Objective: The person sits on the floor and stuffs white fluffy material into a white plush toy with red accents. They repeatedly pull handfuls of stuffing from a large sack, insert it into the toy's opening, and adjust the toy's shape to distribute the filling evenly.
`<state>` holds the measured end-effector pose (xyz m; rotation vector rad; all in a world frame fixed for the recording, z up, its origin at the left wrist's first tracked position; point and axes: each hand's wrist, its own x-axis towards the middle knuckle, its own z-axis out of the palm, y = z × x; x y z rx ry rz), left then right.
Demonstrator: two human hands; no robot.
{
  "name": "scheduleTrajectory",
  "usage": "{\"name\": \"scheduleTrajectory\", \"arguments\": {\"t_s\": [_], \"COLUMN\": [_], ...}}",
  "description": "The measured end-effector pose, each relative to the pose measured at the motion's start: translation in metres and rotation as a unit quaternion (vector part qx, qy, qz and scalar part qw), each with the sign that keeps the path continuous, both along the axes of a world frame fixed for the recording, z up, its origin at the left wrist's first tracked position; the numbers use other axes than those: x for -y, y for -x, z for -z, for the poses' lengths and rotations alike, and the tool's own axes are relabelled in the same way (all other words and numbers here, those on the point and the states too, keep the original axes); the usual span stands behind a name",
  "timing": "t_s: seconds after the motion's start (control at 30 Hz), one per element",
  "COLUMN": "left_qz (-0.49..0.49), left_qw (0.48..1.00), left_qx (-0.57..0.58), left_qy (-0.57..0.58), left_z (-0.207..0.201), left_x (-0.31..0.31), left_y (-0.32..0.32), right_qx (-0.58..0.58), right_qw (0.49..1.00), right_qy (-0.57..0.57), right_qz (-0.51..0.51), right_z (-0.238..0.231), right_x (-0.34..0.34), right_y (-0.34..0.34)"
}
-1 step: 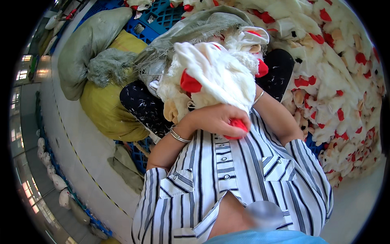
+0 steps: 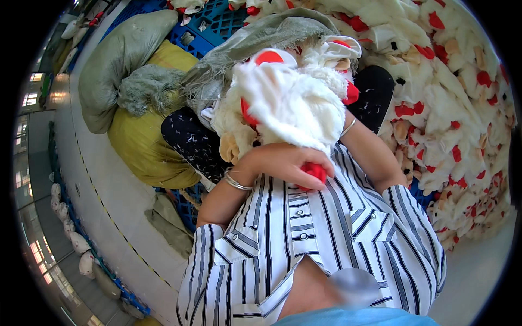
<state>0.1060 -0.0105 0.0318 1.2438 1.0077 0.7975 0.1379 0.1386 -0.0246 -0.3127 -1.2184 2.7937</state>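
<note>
A fluffy white plush skin (image 2: 293,108) with red and tan patches lies bunched over my lap, and its upper part is blurred. My left hand (image 2: 291,165), with bangles at the wrist, is closed around a red fabric part (image 2: 314,173) at the skin's near edge, against my striped shirt. From the right my other forearm (image 2: 375,152) reaches up under the plush. The white fabric hides my right hand, so its fingers do not show. More white plush (image 2: 331,54) lies just beyond, against a frayed grey-green sack (image 2: 255,43).
A large heap of white plush skins (image 2: 446,125) with red parts fills the right side. To the left lie a grey-green sack (image 2: 125,60) and a yellow sack (image 2: 144,146). Blue plastic pallets (image 2: 220,22) show behind. A striped line (image 2: 98,193) runs along the floor.
The upper part of the plush skin has flopped over, and a white flap with a red oval now shows at its top. My left hand has barely shifted and keeps its grip.
</note>
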Motion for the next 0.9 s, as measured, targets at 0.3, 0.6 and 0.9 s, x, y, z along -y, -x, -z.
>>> {"name": "scheduleTrajectory", "arguments": {"t_s": [0.3, 0.6, 0.9], "left_qz": [-0.581, -0.430, -0.377], "left_qw": [0.804, 0.881, 0.898], "left_qx": [0.067, 0.127, -0.182], "left_qy": [-0.108, -0.153, -0.136], "left_z": [0.031, 0.025, 0.035], "left_x": [0.035, 0.004, 0.042], "left_y": [0.124, 0.118, 0.131], "right_qx": [-0.124, -0.129, -0.284], "right_qw": [0.887, 0.947, 0.902], "right_qy": [-0.443, -0.288, -0.305], "right_qz": [0.052, -0.065, -0.115], "right_z": [-0.089, -0.052, -0.109], "right_x": [-0.050, -0.022, -0.104], "right_y": [-0.002, -0.004, -0.032]}}
